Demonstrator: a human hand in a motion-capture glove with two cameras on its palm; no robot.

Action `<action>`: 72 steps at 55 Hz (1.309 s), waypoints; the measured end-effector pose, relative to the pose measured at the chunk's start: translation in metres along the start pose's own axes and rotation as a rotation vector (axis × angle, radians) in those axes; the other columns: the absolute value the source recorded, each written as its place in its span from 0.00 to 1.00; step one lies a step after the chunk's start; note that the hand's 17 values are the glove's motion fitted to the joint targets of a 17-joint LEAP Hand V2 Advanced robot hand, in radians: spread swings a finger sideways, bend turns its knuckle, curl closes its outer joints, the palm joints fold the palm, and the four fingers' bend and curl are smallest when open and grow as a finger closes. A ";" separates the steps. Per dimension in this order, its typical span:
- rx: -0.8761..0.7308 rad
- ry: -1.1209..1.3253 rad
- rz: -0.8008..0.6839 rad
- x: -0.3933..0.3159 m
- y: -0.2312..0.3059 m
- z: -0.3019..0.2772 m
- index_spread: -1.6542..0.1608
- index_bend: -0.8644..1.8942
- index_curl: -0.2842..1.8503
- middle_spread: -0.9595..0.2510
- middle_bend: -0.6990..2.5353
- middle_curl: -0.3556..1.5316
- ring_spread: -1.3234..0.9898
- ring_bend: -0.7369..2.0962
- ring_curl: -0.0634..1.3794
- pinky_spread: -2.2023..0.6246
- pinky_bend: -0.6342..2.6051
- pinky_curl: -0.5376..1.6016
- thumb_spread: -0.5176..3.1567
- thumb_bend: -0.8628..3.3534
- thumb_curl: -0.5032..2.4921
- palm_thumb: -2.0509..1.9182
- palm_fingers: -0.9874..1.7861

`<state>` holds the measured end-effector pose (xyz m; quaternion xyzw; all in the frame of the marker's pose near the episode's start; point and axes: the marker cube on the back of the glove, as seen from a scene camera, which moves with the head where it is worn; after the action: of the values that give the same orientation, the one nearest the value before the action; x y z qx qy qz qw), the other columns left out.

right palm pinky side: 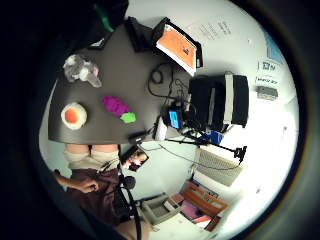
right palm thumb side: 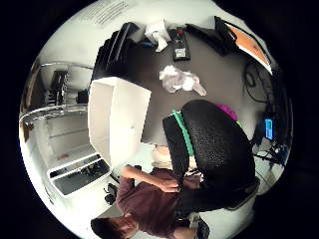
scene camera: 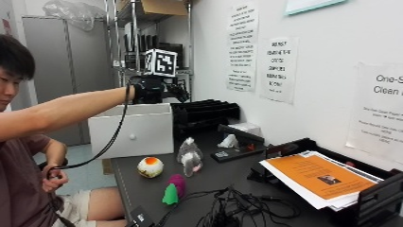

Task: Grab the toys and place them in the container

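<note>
In the outside view my gloved right hand [scene camera: 157, 90] is raised at arm's length above the white container [scene camera: 132, 135], which stands at the table's far left end. Its fingers [scene camera: 178, 92] hang relaxed and I see nothing in them. Three toys lie on the dark table [scene camera: 201, 182]. They are a white and orange egg toy [scene camera: 150, 167] [right palm pinky side: 74, 115], a grey and white plush [scene camera: 189, 157] [right palm pinky side: 80, 69] [right palm thumb side: 179, 79], and a purple toy with a green tip [scene camera: 174, 187] [right palm pinky side: 117, 106]. The container [right palm thumb side: 119, 117] also shows in the thumb side view; I cannot make out what it holds.
Black file trays [scene camera: 205, 113] stand behind the container against the wall. A black tray with orange paper [scene camera: 318, 178] sits at the right, with a tangle of cables [scene camera: 233, 210] in front of it. A crumpled white tissue [scene camera: 229, 141] and a flat black device [scene camera: 238, 152] lie by the wall.
</note>
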<state>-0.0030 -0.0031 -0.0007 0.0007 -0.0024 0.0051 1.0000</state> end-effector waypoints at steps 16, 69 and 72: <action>-0.031 -0.023 -0.008 0.006 -0.015 0.012 0.82 0.34 0.16 0.78 0.28 0.27 0.53 0.46 0.17 0.77 0.45 0.38 0.48 0.20 0.19 0.51 0.33; 0.081 -0.087 0.163 0.052 -0.047 0.302 0.76 0.40 0.21 0.73 0.30 0.34 0.56 0.46 0.20 0.79 0.48 0.40 0.45 0.20 0.24 0.52 0.47; 0.176 -0.075 0.160 0.047 -0.048 0.304 0.76 0.44 0.23 0.71 0.30 0.34 0.54 0.48 0.22 0.78 0.46 0.39 0.46 0.21 0.25 0.53 0.51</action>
<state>0.0427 -0.0510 0.3032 0.0886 -0.0392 0.0850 0.9917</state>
